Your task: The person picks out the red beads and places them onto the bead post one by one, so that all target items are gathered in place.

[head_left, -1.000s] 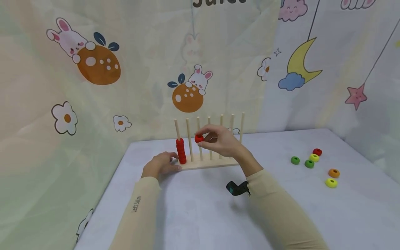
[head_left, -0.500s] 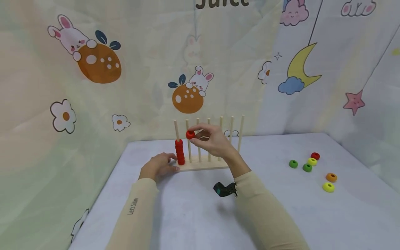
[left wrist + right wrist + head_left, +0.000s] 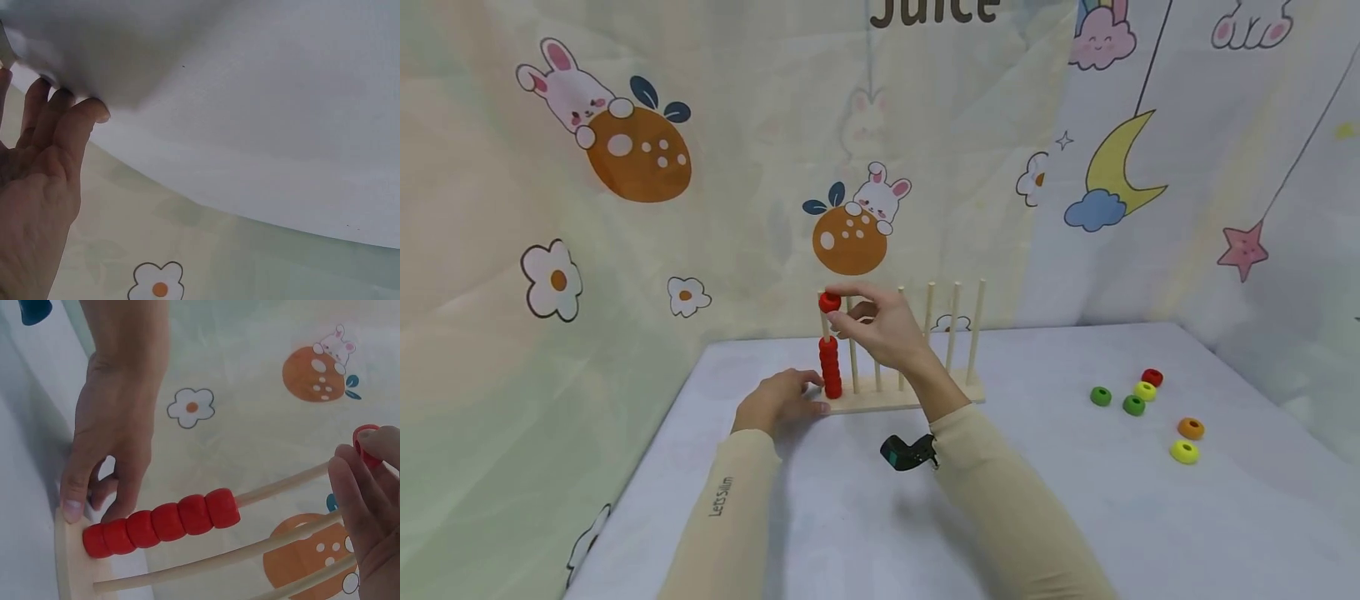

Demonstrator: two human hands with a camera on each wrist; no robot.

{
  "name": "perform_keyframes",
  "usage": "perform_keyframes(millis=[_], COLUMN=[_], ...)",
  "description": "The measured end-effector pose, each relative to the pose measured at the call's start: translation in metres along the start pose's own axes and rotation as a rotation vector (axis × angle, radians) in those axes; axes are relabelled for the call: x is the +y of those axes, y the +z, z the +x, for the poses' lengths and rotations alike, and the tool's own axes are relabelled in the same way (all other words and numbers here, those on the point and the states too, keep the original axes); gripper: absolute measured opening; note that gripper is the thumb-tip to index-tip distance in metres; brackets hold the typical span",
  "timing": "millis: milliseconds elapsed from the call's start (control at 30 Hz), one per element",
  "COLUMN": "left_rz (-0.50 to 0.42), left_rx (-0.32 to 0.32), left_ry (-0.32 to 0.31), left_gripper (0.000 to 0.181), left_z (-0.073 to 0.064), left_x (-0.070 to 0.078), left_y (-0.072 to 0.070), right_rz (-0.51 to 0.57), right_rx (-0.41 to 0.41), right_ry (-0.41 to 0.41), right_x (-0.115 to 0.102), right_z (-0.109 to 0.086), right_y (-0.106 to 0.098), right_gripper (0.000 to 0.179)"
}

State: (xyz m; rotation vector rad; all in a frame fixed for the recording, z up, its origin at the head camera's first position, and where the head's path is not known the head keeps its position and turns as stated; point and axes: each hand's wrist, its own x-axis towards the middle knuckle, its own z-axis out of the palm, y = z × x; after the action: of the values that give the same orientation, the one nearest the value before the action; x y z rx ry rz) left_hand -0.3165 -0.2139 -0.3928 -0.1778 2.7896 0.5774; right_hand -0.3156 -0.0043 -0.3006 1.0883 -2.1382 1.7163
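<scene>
My right hand point(image 3: 883, 329) pinches a red bead point(image 3: 830, 302) between thumb and fingertips at the top of the leftmost peg. Whether the peg's tip is inside the bead's hole cannot be told, as fingers cover it in the right wrist view. Lower on that peg sits a stack of several red beads point(image 3: 165, 522). The peg rises from a wooden base point(image 3: 880, 402) with a row of several bare upright pegs. My left hand point(image 3: 778, 402) holds the left end of this base, thumb in front, beside the stack. In the left wrist view the left hand point(image 3: 44, 162) shows mostly its palm side.
Loose beads lie on the right of the white table point(image 3: 1037, 500): two green point(image 3: 1101, 396), two yellow point(image 3: 1184, 452), one orange point(image 3: 1191, 428) and one red point(image 3: 1152, 377). A patterned cloth point(image 3: 760, 167) hangs behind the rack. A small black device point(image 3: 907, 452) hangs at my right wrist.
My right hand has carried the red bead leftward past other pegs and slightly up, to the leftmost peg's top. The left hand stays at the base.
</scene>
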Motion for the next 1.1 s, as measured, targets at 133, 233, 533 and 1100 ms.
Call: perform_keyframes(millis=[133,233,533,1100], left_rz=[-0.004,0.007,0.015,0.027], left_rx=[0.006,-0.003,-0.008,-0.012], left_ry=[0.023,0.028,0.006,0.048], left_gripper=[0.06,0.059,0.06,0.061], left_z=[-0.004,-0.008,-0.004,-0.003], left_x=[0.0,-0.001,-0.004,-0.003], left_y=[0.002,0.004,0.002,-0.005], right_rz=[0.037,0.054,-0.036,-0.155], right_rx=[0.048,0.079,0.092,0.065], right_ry=[0.018,0.026,0.006,-0.041], right_x=[-0.001,0.0,0.002,-0.001], right_z=[0.002,0.002,0.019,0.017], right_y=[0.004,0.008,0.021,0.026], right_gripper=[0.036,0.036,0.035,0.033])
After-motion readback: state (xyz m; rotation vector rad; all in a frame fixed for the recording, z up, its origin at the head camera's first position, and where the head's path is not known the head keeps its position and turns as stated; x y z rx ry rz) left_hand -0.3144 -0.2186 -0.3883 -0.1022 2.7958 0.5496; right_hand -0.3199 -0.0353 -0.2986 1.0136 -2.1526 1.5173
